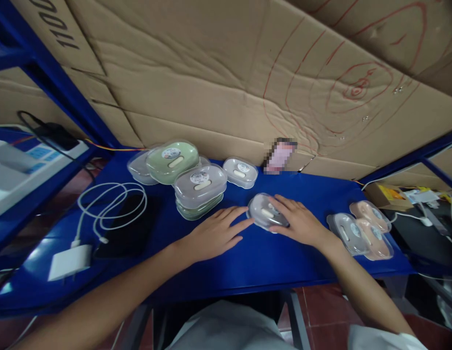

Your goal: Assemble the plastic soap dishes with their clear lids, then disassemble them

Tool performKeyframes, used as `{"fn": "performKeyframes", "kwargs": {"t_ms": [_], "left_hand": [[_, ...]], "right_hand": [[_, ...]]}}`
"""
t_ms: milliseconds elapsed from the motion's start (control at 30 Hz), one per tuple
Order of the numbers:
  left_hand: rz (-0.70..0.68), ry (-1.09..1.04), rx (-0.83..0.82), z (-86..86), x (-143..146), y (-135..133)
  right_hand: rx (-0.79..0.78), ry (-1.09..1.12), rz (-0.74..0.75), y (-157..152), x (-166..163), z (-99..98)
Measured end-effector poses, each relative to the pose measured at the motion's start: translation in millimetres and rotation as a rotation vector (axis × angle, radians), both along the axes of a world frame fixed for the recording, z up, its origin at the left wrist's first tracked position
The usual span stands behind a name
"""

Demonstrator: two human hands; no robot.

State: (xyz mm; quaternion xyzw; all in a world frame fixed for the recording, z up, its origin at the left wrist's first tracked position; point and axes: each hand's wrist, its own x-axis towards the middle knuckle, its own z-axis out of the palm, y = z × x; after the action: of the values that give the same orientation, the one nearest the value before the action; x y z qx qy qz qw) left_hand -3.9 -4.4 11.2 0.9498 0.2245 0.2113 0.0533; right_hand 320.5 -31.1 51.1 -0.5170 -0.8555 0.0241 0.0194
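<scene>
In the head view, a small rounded grey plastic box (264, 212) with a clear lid and a pale oval patch lies on the blue table. My right hand (297, 218) grips its right side, thumb at the front and fingers over the top. My left hand (214, 233) is open, fingers stretched toward the box's left side; whether the fingertips touch it I cannot tell. Behind my left hand stand stacked boxes of the same kind, with a grey one (201, 186) and a green one (172, 162) on top. Another grey box (240, 172) sits behind the held one.
More boxes, grey (352, 233) and peach (375, 240), lie at the right. A white charger (70, 261) with a coiled cable is at the left by a dark flat object (125, 228). A pixelated phone-like object (280, 155) leans on the cardboard wall (196, 73).
</scene>
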Motion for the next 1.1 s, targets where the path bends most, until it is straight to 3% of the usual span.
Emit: {"fn": "performKeyframes", "kwargs": {"t_ms": [100, 233, 500, 733, 900, 1100], "left_hand": [[-0.021, 0.001, -0.001, 1.0, 1.2, -0.7], [-0.014, 0.016, 0.008, 0.8, 0.6, 0.9], [-0.128, 0.064, -0.028, 0.8, 2.0, -5.9], [-0.131, 0.059, -0.004, 12.1, 1.2, -7.5], [-0.002, 0.038, 0.035, 4.8, 2.3, -1.8], [0.186, -0.085, 0.131, -6.8, 1.5, 6.3]], "right_hand": [[-0.053, 0.147, 0.091, 4.5, -12.5, -2.4], [-0.059, 0.269, 0.069, 15.3, -8.1, -15.5], [0.064, 0.297, -0.157, 22.3, 12.8, -46.1], [0.149, 0.351, 0.030, 9.6, -15.8, -35.2], [0.167, 0.402, 0.238, 0.0, -33.1, -40.6], [0.260, 0.425, 0.220, -3.9, -40.3, -45.5]]}}
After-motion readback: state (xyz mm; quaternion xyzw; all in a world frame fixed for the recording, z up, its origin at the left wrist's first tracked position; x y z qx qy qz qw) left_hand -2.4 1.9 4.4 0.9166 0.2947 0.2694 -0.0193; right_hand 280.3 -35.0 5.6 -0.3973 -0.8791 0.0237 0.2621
